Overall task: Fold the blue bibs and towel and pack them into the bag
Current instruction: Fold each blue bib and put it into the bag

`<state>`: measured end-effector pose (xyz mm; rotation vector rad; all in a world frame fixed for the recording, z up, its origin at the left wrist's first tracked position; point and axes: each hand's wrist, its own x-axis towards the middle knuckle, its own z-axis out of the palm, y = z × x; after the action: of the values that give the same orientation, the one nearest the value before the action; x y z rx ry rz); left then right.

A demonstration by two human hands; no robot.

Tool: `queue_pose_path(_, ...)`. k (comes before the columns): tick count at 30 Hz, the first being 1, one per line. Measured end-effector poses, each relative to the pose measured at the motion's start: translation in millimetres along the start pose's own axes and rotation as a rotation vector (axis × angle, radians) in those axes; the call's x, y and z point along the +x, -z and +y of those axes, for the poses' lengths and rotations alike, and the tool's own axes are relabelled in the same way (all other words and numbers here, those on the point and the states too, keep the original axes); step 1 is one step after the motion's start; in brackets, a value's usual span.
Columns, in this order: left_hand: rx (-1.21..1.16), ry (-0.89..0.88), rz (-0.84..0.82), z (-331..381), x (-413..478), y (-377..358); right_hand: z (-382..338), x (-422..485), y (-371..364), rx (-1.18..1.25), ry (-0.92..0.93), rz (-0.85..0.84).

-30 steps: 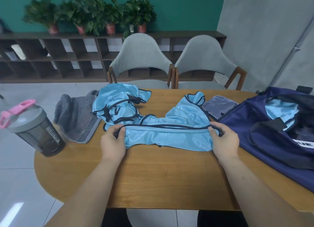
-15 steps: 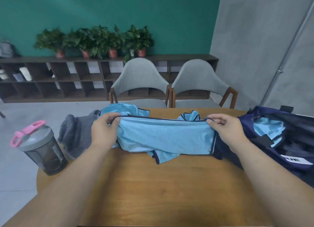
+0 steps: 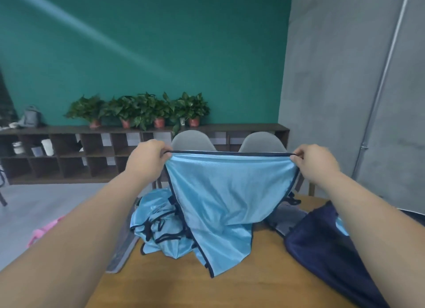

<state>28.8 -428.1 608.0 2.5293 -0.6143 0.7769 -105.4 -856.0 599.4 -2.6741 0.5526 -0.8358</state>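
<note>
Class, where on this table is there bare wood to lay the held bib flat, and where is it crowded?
Free: the near strip of the table, bordered by the bib heap behind, the grey towel left and the navy bag right. Crowded: the far half, under the lifted bib.

— What sort of room is this?
— An office lounge or meeting corner, I'd say, rather than a home.
— Why?
— A long, low cubby shelf [image 3: 69, 155] runs along the teal wall [image 3: 161, 43], with a row of potted plants [image 3: 138, 109] on top. Two matching grey padded chairs [image 3: 193, 140] stand at the far edge of a wooden table [image 3: 241, 289]. The side wall [image 3: 333, 77] is bare concrete grey, and the floor [image 3: 46, 199] is plain grey.
</note>
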Motion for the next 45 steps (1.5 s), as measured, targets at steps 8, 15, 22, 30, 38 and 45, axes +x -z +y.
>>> queue_pose_path(8,-0.019,0.168,0.184,44,36,50,-42,21,57,0.238,-0.213,0.190)
queue_pose_path(15,-0.437,0.417,0.091,64,59,90,-74,21,94,0.618,-0.296,0.070)
queue_pose_path(22,-0.600,0.256,0.245,56,61,112,-73,26,114,0.733,-0.150,0.385)
queue_pose_path(30,-0.666,0.218,0.494,72,56,131,-89,23,132,0.719,-0.043,0.531)
queue_pose_path(38,-0.751,0.182,0.460,78,46,136,-81,17,141,0.662,-0.017,0.572)
queue_pose_path(45,-0.743,0.176,0.511,86,33,130,-82,10,139,0.736,-0.080,0.560)
